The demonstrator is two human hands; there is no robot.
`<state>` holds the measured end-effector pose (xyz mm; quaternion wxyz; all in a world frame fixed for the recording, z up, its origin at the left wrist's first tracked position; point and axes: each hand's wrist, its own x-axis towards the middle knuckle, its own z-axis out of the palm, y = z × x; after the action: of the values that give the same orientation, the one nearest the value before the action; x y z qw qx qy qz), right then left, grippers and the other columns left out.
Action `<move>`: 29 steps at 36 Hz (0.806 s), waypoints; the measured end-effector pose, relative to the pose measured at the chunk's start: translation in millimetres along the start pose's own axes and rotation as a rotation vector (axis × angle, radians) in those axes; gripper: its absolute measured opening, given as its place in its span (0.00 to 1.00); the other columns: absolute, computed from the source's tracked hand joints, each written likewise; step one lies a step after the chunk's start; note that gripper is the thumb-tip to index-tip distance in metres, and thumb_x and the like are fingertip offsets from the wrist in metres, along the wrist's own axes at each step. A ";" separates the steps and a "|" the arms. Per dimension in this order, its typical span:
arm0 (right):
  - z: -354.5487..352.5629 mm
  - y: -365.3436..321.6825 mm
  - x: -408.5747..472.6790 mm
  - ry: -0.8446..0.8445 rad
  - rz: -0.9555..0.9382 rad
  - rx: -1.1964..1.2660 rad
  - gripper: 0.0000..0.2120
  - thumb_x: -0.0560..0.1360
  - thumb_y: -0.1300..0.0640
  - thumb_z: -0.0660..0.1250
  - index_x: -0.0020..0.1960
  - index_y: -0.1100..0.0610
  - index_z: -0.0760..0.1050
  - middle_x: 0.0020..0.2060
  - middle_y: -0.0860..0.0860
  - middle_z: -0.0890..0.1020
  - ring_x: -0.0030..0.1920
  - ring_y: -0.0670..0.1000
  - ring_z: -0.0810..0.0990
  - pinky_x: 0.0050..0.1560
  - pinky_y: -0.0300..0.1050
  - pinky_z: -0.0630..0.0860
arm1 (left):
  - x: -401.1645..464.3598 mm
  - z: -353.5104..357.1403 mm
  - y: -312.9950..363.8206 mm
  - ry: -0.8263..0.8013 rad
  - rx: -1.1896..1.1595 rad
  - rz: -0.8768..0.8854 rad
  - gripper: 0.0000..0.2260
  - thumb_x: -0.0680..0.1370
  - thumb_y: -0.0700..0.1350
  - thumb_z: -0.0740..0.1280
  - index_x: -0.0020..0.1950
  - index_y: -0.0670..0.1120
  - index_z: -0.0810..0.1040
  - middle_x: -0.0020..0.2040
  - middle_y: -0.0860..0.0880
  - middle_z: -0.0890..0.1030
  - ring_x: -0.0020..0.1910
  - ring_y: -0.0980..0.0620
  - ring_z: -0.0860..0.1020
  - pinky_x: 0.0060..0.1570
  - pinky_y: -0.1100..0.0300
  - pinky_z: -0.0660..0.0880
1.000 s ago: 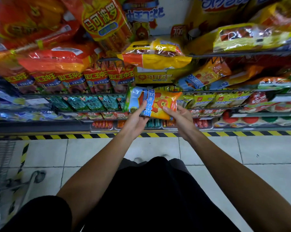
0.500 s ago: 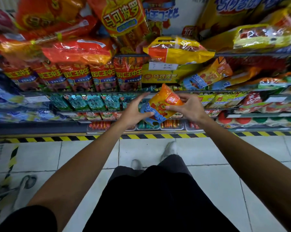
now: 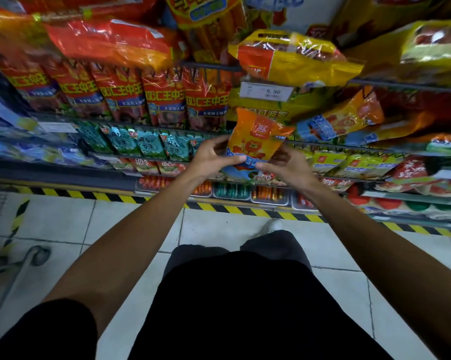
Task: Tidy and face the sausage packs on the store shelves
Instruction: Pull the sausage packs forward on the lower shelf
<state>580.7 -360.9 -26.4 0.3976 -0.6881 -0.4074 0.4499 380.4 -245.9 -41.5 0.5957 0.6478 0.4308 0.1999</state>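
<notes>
Pack [image 3: 255, 141] turned upright, label forward | left hand [image 3: 211, 158], right hand [image 3: 286, 165] fingers grip its lower edge | ready for shelving

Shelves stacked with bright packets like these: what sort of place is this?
Most likely a supermarket aisle: wire shelves crowded with red plastic sausage packs, a white price tag clipped to a shelf edge, and yellow-black hazard tape along the tiled floor.
</notes>
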 end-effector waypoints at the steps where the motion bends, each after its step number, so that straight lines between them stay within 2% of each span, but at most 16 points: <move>1: 1.0 -0.6 1.3 0.045 -0.031 -0.017 0.15 0.72 0.62 0.78 0.56 0.51 0.79 0.52 0.47 0.84 0.48 0.33 0.83 0.47 0.29 0.78 | 0.2 1.6 1.4 0.008 -0.001 0.020 0.20 0.73 0.37 0.79 0.64 0.43 0.82 0.57 0.47 0.85 0.52 0.60 0.84 0.54 0.65 0.79; 3: 0.7 0.2 4.5 0.125 -0.110 -0.046 0.14 0.72 0.59 0.79 0.54 0.49 0.80 0.51 0.44 0.85 0.49 0.31 0.82 0.50 0.27 0.76 | 1.0 2.6 5.5 0.013 0.007 0.058 0.22 0.74 0.37 0.79 0.67 0.41 0.80 0.61 0.46 0.84 0.58 0.53 0.83 0.61 0.61 0.78; 5: 1.7 0.8 5.8 0.182 -0.167 -0.032 0.15 0.72 0.59 0.79 0.53 0.46 0.81 0.49 0.35 0.85 0.51 0.32 0.82 0.52 0.27 0.75 | 5.1 -0.2 9.6 0.008 0.054 0.108 0.24 0.74 0.37 0.78 0.69 0.39 0.79 0.65 0.44 0.82 0.66 0.49 0.79 0.68 0.57 0.74; 10: 6.6 0.0 19.0 0.302 -0.282 0.000 0.13 0.73 0.59 0.78 0.57 0.56 0.83 0.46 0.33 0.86 0.53 0.38 0.84 0.54 0.32 0.78 | 18.5 -10.0 10.9 0.027 0.199 0.250 0.25 0.78 0.38 0.75 0.73 0.37 0.75 0.71 0.42 0.78 0.73 0.45 0.74 0.75 0.49 0.68; 12: 7.9 -1.8 25.6 0.335 -0.321 -0.011 0.11 0.74 0.60 0.78 0.56 0.57 0.83 0.46 0.37 0.87 0.51 0.41 0.85 0.53 0.37 0.81 | 23.2 -12.2 9.9 0.076 0.214 0.309 0.23 0.79 0.38 0.75 0.73 0.36 0.75 0.71 0.40 0.78 0.72 0.43 0.74 0.74 0.47 0.70; 15: 10.1 -5.9 28.8 0.363 -0.354 0.021 0.11 0.75 0.61 0.77 0.56 0.61 0.83 0.50 0.52 0.88 0.53 0.55 0.86 0.57 0.51 0.82 | 29.9 -11.6 9.7 0.148 0.217 0.385 0.22 0.78 0.39 0.75 0.72 0.37 0.77 0.69 0.41 0.80 0.70 0.45 0.77 0.71 0.48 0.73; 17: 10.3 -7.6 30.8 0.383 -0.387 0.037 0.10 0.75 0.62 0.76 0.56 0.63 0.82 0.50 0.56 0.87 0.54 0.56 0.86 0.56 0.50 0.82 | 32.8 -10.4 10.6 0.166 0.204 0.398 0.23 0.79 0.41 0.75 0.73 0.39 0.76 0.70 0.44 0.80 0.71 0.47 0.76 0.71 0.50 0.74; 18: 8.7 -6.9 32.1 0.382 -0.398 0.021 0.08 0.76 0.63 0.75 0.54 0.61 0.81 0.48 0.52 0.88 0.52 0.52 0.86 0.55 0.47 0.82 | 33.8 -9.5 11.1 0.165 0.192 0.398 0.24 0.79 0.41 0.75 0.74 0.40 0.76 0.71 0.45 0.79 0.71 0.48 0.76 0.72 0.52 0.73; 19: 7.7 -6.2 33.7 0.371 -0.400 0.000 0.07 0.76 0.64 0.75 0.51 0.56 0.81 0.45 0.44 0.87 0.50 0.45 0.86 0.53 0.42 0.82 | 34.6 -8.7 11.5 0.156 0.179 0.397 0.24 0.79 0.41 0.74 0.75 0.41 0.75 0.71 0.46 0.79 0.71 0.49 0.76 0.72 0.54 0.73; 20: 6.3 -4.9 35.7 0.370 -0.398 -0.056 0.10 0.76 0.64 0.75 0.49 0.50 0.79 0.42 0.37 0.86 0.48 0.37 0.84 0.51 0.35 0.80 | 35.6 -7.6 11.4 0.140 0.168 0.392 0.23 0.80 0.40 0.74 0.75 0.41 0.75 0.70 0.47 0.80 0.70 0.51 0.77 0.72 0.57 0.73; 21: 6.1 -4.5 36.7 0.361 -0.398 -0.082 0.12 0.76 0.65 0.74 0.49 0.48 0.78 0.41 0.33 0.85 0.47 0.34 0.83 0.50 0.33 0.79 | 36.9 -6.3 11.0 0.124 0.161 0.384 0.23 0.80 0.39 0.74 0.74 0.41 0.76 0.69 0.48 0.80 0.69 0.54 0.77 0.70 0.62 0.73; 22: 5.2 -0.8 40.6 0.354 -0.383 -0.100 0.09 0.76 0.64 0.74 0.50 0.51 0.79 0.43 0.35 0.85 0.49 0.35 0.83 0.52 0.35 0.80 | 38.1 -5.2 10.6 0.109 0.160 0.372 0.22 0.80 0.38 0.73 0.73 0.40 0.76 0.68 0.49 0.81 0.66 0.58 0.78 0.68 0.67 0.72; 23: 4.7 2.4 44.1 0.344 -0.379 -0.113 0.06 0.77 0.63 0.74 0.52 0.57 0.81 0.47 0.41 0.87 0.52 0.41 0.85 0.55 0.42 0.81 | 39.3 -3.9 10.4 0.094 0.167 0.357 0.20 0.80 0.36 0.73 0.72 0.39 0.77 0.66 0.50 0.81 0.65 0.60 0.78 0.65 0.72 0.71; 25: 3.5 7.1 52.8 0.329 -0.374 -0.178 0.12 0.77 0.63 0.73 0.59 0.67 0.80 0.54 0.54 0.86 0.57 0.53 0.85 0.61 0.52 0.80 | 42.4 -2.1 9.8 0.069 0.196 0.324 0.18 0.81 0.37 0.71 0.70 0.38 0.78 0.65 0.49 0.82 0.64 0.57 0.79 0.59 0.77 0.71; 27: 3.8 12.8 61.7 0.282 -0.336 -0.186 0.14 0.79 0.62 0.71 0.63 0.67 0.78 0.59 0.57 0.84 0.61 0.54 0.82 0.65 0.52 0.78 | 45.1 -1.3 8.5 0.058 0.210 0.290 0.16 0.82 0.39 0.70 0.70 0.39 0.78 0.65 0.45 0.82 0.63 0.55 0.79 0.55 0.79 0.71; 29: 6.0 14.2 67.6 0.260 -0.299 -0.197 0.15 0.82 0.58 0.68 0.66 0.64 0.78 0.61 0.54 0.83 0.63 0.51 0.81 0.65 0.45 0.76 | 47.5 -1.5 8.7 0.075 0.216 0.261 0.15 0.84 0.42 0.67 0.71 0.40 0.77 0.66 0.46 0.82 0.62 0.55 0.78 0.52 0.81 0.70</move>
<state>595.7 -302.7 -61.1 0.4397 -0.7079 -0.4923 0.2514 408.0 -206.4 -45.0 0.4752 0.7505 0.3837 0.2523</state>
